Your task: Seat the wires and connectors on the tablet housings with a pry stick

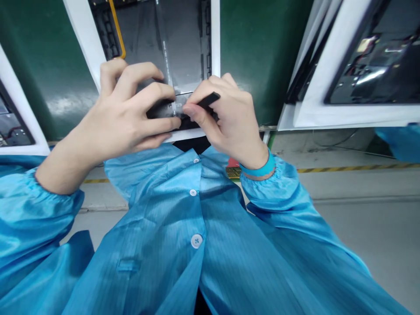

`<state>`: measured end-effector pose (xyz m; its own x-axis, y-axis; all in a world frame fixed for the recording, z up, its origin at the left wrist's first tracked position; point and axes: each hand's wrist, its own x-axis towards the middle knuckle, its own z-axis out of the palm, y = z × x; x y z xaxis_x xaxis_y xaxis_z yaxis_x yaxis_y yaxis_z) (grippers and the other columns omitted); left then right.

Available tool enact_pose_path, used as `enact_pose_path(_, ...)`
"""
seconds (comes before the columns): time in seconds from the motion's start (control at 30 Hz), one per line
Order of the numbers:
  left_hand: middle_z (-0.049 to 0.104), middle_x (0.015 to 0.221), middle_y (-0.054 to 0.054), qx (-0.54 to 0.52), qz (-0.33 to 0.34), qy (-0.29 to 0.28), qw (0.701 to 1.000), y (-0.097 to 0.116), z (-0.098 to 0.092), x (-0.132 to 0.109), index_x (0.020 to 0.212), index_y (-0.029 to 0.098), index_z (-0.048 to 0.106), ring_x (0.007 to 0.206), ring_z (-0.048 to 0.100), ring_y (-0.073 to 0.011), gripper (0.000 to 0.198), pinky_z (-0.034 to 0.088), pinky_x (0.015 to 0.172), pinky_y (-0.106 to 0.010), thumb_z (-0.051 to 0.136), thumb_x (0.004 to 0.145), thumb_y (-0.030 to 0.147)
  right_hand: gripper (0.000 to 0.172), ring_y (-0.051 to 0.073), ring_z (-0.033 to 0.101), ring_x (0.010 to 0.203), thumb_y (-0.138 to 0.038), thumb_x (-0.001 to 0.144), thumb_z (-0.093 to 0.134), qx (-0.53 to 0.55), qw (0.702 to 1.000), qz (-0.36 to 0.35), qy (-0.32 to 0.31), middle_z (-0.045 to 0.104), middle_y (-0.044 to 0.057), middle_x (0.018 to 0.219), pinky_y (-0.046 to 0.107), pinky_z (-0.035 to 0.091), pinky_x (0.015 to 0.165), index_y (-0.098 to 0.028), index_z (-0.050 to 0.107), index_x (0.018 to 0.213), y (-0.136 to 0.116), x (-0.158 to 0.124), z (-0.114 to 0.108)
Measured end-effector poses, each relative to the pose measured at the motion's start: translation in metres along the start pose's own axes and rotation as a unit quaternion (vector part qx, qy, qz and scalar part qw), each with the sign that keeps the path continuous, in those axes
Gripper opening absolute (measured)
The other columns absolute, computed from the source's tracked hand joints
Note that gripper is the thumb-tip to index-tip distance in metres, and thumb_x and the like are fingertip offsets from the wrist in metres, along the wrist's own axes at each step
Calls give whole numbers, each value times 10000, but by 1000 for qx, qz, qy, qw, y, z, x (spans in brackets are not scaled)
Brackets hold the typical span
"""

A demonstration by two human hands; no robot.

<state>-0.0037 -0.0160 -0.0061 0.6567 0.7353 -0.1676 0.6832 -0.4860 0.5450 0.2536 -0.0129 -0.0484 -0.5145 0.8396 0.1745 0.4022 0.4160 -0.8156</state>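
the right hand [229, 118] pinches a black strip [210, 101] between thumb and finger. the left hand [127, 109], half curled, rests on a dark panel [164, 109].

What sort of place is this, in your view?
Probably a factory electronics assembly line: the person wears a blue smock and what looks like an anti-static wrist strap, white-framed panels with wiring stand in a row, and yellow-black tape marks the floor.
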Motion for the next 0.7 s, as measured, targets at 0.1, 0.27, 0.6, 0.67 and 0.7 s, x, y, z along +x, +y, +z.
enact_pose_path(0.1,688,1567,-56,31,24,13,999,-5,4,-3,1294,360,860,1645,467,-467,559,226,1342,-810,503,1133,759,514,274,709,941,-717,1172,364,-28,999,-23,-4,799,28,988,474,513,937,-326,619,956,0,1,0)
enact_pose_path(0.27,718,1542,-74,-34,-14,29,999,-9,10,-8,1312,362,864,1630,484,-469,483,195,1384,-806,646,1085,728,593,265,709,988,-720,1184,272,-62,997,-36,-7,797,38,1006,467,482,965,-279,617,988,-2,1,-5)
enact_pose_path(0.6,749,1492,-87,-68,-46,9,997,-4,4,-2,1256,379,883,1559,577,-457,426,248,1371,-778,691,1054,702,458,303,729,963,-653,1195,364,-76,995,-58,6,797,40,956,524,503,974,-323,582,963,5,4,-9)
enact_pose_path(0.67,756,1442,-91,-97,-60,11,993,-4,3,-2,1226,370,885,1541,595,-459,408,233,1383,-780,732,1027,692,467,298,728,948,-654,1192,369,-78,996,-41,20,788,35,942,540,499,995,-323,588,944,8,5,-12)
enact_pose_path(0.7,755,1432,-94,-105,-64,7,992,-3,2,-1,1224,361,884,1543,592,-463,411,228,1384,-784,739,1020,687,471,294,722,932,-645,1194,366,-77,996,-32,31,781,36,932,550,495,1001,-321,592,937,9,5,-13)
